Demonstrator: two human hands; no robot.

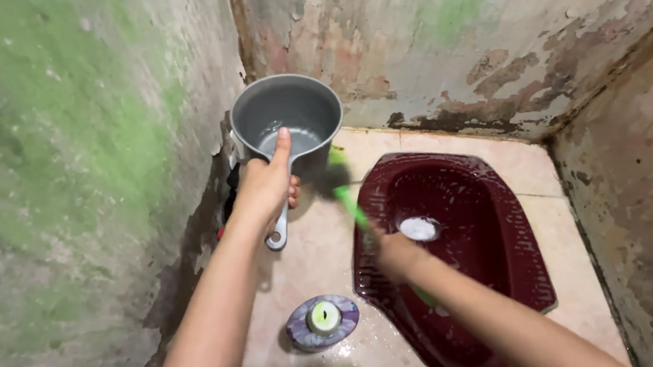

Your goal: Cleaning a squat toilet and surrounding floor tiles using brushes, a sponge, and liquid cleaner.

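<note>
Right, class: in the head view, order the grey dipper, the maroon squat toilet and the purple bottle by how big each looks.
1. Toilet, clearly largest.
2. Dipper, in the left hand; raised nearer the camera, so perhaps flattered.
3. Bottle, smallest.

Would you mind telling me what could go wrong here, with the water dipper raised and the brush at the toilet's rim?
The left hand holds the grey dipper, with water in it, above the wet tiled platform; it could spill. The right hand is blurred around the green brush at the maroon squat toilet, so splashes are likely. The bottle could be knocked.
</note>
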